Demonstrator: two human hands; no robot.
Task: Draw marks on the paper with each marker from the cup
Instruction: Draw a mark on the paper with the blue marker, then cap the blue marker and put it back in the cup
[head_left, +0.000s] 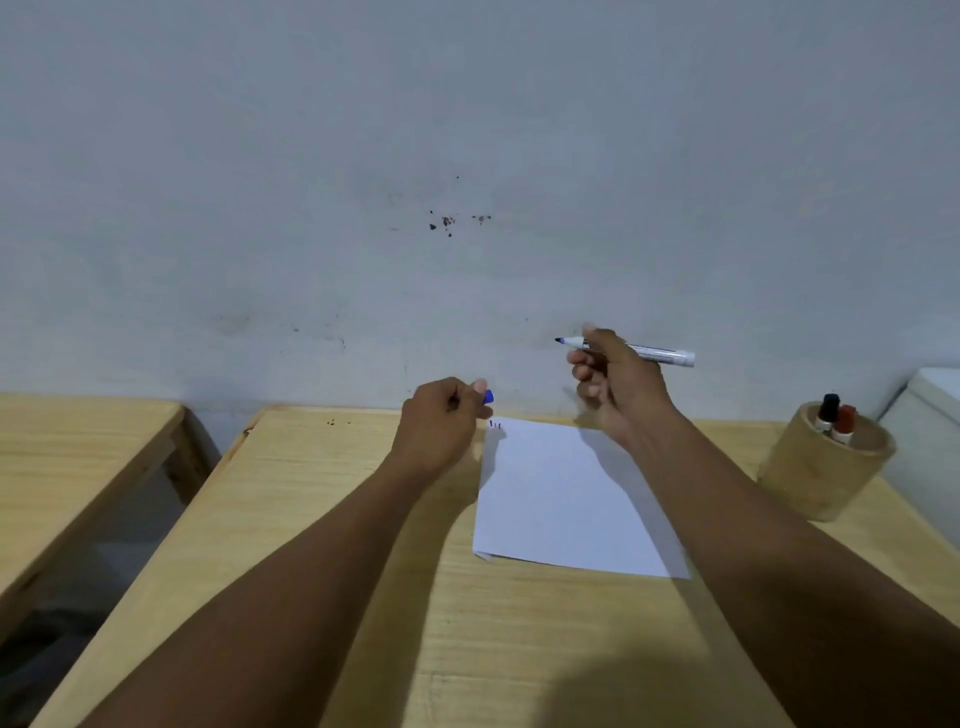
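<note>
A white sheet of paper (566, 493) lies on the wooden table (322, 519), with a few short marks (495, 425) at its far left corner. My right hand (615, 382) is raised above the paper's far edge, gripping an uncapped blue marker (660, 353) with its tip pointing left. My left hand (441, 421) hovers just left of the paper and pinches the blue cap (488, 397). A round wooden cup (821, 467) at the right holds a black-capped marker (827, 411) and a red-capped marker (844, 423).
A second wooden table (67, 457) stands to the left across a gap. A grey wall (467, 182) rises right behind both tables. A white object (930, 415) sits at the far right behind the cup.
</note>
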